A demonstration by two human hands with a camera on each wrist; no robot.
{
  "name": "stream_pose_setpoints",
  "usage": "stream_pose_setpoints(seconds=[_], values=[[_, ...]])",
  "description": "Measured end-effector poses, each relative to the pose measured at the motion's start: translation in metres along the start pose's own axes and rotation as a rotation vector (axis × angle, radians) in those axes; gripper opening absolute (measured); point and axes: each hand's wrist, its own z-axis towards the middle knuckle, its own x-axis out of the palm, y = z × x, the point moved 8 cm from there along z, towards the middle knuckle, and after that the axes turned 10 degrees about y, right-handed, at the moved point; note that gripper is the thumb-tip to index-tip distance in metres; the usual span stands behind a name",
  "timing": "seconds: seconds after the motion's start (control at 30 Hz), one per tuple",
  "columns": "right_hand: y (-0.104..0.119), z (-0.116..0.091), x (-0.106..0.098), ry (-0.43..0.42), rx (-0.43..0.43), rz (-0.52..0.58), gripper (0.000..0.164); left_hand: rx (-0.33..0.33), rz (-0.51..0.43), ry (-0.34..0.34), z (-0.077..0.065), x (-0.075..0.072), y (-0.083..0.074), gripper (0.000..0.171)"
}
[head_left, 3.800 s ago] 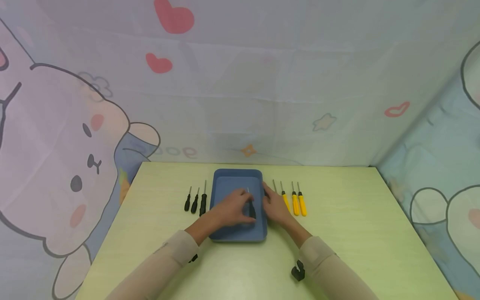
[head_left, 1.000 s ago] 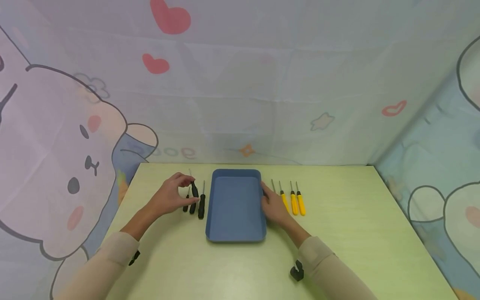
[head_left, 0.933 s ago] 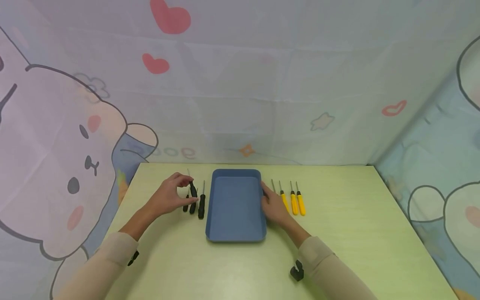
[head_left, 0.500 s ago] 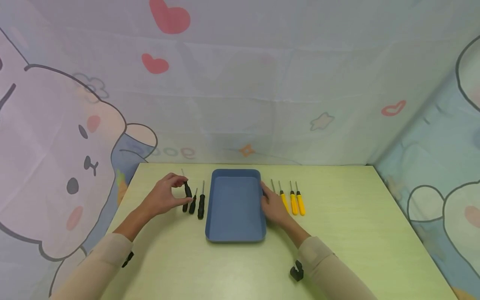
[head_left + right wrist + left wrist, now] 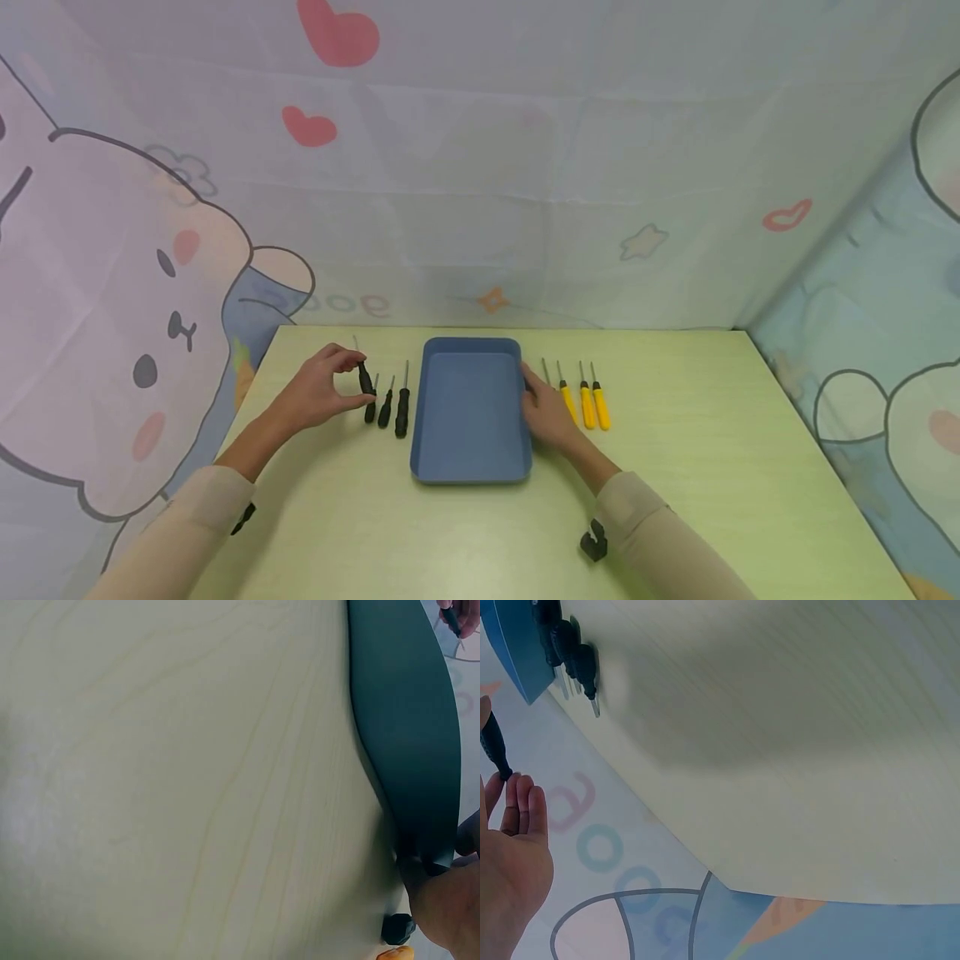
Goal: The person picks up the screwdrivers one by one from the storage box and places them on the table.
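A black-handled screwdriver (image 5: 365, 377) is pinched between the thumb and fingertips of my left hand (image 5: 315, 390), its thin shaft pointing toward the back. In the left wrist view the same screwdriver (image 5: 493, 746) shows away from the table surface. Three black screwdrivers (image 5: 386, 410) lie side by side just right of that hand; the held one overlaps the leftmost in the head view. My right hand (image 5: 552, 414) grips the right wall of a blue rectangular tray (image 5: 471, 478), fingers on both sides of the rim in the right wrist view. Nothing lies in the tray.
Right of the tray lie several screwdrivers in a row, including yellow-handled ones (image 5: 588, 408); my right hand partly covers the nearest. In the right wrist view a black handle end (image 5: 399, 928) sits close beside that hand. A printed cloth (image 5: 450, 208) hangs behind the table (image 5: 675, 467).
My left hand has carried the black screwdriver from the tray to the left, past the black row, drifting further left over the last second. The right hand stays on the tray wall.
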Motion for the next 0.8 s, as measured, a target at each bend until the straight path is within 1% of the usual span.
stream_pose_setpoints(seconds=[0.1,0.27,0.4,0.6,0.8], values=[[-0.001,0.001,0.001,-0.001,-0.002,-0.001,0.054,0.008,0.005,0.012,-0.001,-0.001,0.003,0.064],[-0.004,0.001,0.001,0.006,0.006,-0.001,0.054,-0.004,-0.008,0.046,-0.002,0.001,0.008,0.063],[-0.003,0.001,0.000,0.005,0.008,0.002,0.054,-0.012,-0.015,0.059,-0.003,0.002,0.011,0.063],[-0.002,-0.001,0.001,0.018,0.011,0.017,0.054,-0.043,-0.002,0.085,-0.007,0.009,0.022,0.064],[-0.002,0.000,0.001,0.009,0.004,0.005,0.054,-0.046,-0.003,0.106,-0.006,0.016,0.029,0.066]])
